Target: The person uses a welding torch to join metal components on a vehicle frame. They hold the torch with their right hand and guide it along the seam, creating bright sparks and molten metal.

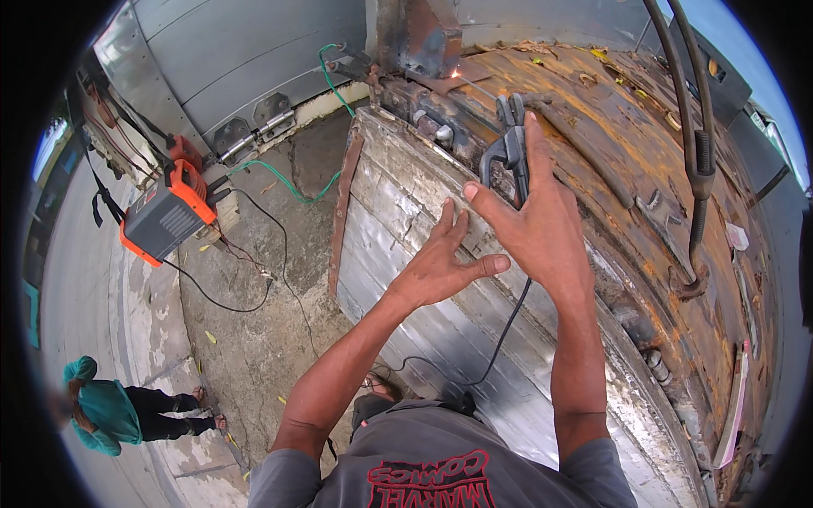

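Note:
My right hand (546, 233) grips a dark electrode holder (506, 154) over the edge of a rusty metal bed (610, 140). From its jaws a thin welding rod (479, 88) reaches toward the foot of a rusty upright post (430, 44). A bright orange glow (456, 74) shows where the rod's tip meets the metal there. My left hand (434, 264) is open and holds nothing. Its fingers are spread in front of the worn silvery side panel (381, 203); whether they touch it I cannot tell. A black cable (508, 326) hangs below my right hand.
On the ground at left stands an orange and grey welding machine (169, 213), with a green cable (296, 190) leading toward the post. A person in teal (110, 415) stands at lower left. A pipe (589, 157), a hooked bar (669, 233) and dry leaves lie on the bed.

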{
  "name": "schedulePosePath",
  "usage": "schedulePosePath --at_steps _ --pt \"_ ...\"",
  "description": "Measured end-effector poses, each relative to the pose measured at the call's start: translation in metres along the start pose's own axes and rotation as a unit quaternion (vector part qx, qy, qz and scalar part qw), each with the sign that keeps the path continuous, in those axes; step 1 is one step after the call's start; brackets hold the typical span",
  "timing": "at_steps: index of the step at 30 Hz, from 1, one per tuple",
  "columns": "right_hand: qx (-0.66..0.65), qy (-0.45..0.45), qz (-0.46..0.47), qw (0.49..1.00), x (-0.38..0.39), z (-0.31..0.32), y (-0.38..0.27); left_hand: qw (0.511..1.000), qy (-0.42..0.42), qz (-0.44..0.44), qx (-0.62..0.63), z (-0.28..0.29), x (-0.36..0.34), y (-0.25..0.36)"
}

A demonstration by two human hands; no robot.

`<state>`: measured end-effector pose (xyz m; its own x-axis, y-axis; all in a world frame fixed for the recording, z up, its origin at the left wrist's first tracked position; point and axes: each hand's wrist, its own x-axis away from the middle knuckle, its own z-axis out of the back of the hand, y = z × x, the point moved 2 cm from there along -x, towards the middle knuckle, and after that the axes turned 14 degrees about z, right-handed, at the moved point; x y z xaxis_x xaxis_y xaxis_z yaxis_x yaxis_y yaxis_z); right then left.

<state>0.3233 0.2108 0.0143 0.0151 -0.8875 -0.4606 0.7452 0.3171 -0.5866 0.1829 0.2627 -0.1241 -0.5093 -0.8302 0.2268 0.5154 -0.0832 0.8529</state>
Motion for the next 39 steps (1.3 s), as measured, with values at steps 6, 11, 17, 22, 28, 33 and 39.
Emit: schedulePosePath --at_steps 6,11,17,22,28,33,39 --pt "0.004 0.011 0.031 0.999 0.001 -0.004 0.002 1.0 0.003 -0.011 -0.002 0.001 -0.001 -0.003" --pt "0.001 0.003 0.003 1.0 -0.001 0.0 -0.003 1.0 0.002 -0.018 0.005 -0.001 -0.004 -0.005" --pt "0.042 0.043 0.037 0.998 0.0 -0.007 0.011 1.0 -0.004 -0.008 0.005 0.0 -0.002 -0.004" --pt "0.051 0.047 0.048 0.996 -0.002 -0.007 0.01 1.0 0.0 -0.014 0.004 0.0 -0.002 -0.003" --pt "0.033 0.033 0.022 0.999 -0.002 -0.005 0.006 1.0 -0.001 -0.019 0.007 -0.002 -0.005 -0.006" --pt "0.02 0.001 0.012 1.0 -0.003 -0.001 -0.003 1.0 0.002 -0.016 0.003 -0.002 -0.005 -0.006" --pt "0.037 0.044 0.042 0.997 -0.003 -0.005 0.011 1.0 0.0 -0.023 0.011 -0.002 -0.004 -0.003"
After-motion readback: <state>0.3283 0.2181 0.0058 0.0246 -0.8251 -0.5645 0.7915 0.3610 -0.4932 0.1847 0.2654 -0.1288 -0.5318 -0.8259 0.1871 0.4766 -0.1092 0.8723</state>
